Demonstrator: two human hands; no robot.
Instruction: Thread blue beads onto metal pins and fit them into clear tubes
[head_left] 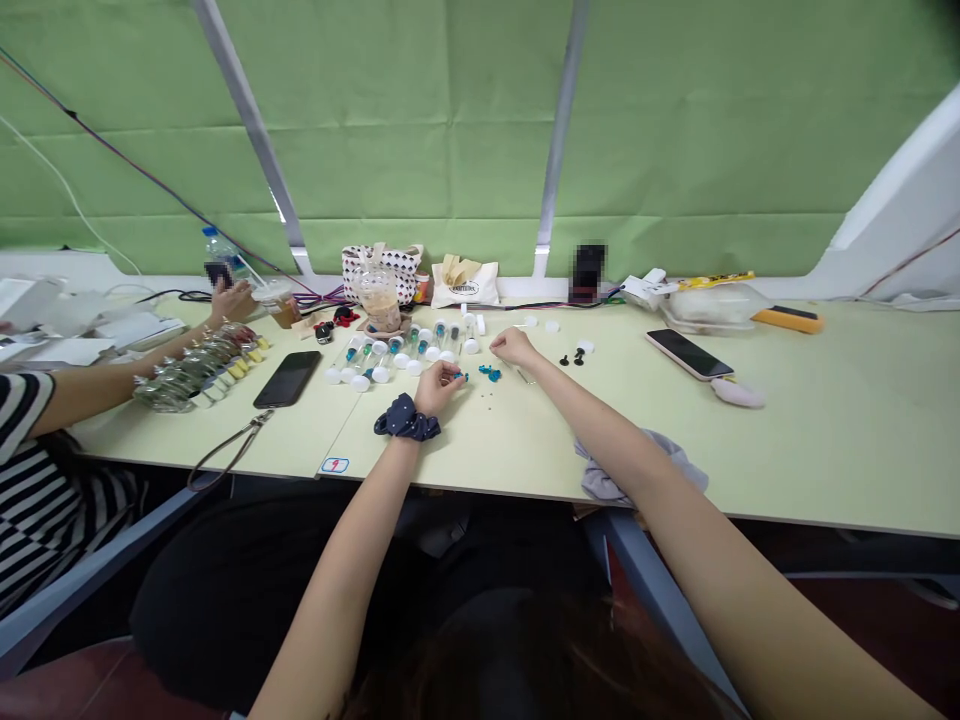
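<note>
My left hand (436, 388), with a dark scrunchie (407, 418) around its wrist, is closed on a small blue part (460, 376) just above the table. More small blue parts (490, 373) lie to the right of it. Farther back, my right hand (514, 347) is pinched; whatever sits between its fingertips is too small to make out. A thin metal piece (525, 376) rests on the table below that hand. Several clear vials with white caps (401, 360), with blue or green bits inside, lie beyond my left hand. Black small pieces (579, 356) are to the right.
At the back stand an iced drink cup (381, 308), a patterned bag (405, 270) and a tissue pack (465, 284). Phones lie left (289, 379) and right (688, 354). A grey cloth (607, 475) hangs at the front edge. A co-worker's arm (142, 365) reaches in at left past bagged items (199, 370).
</note>
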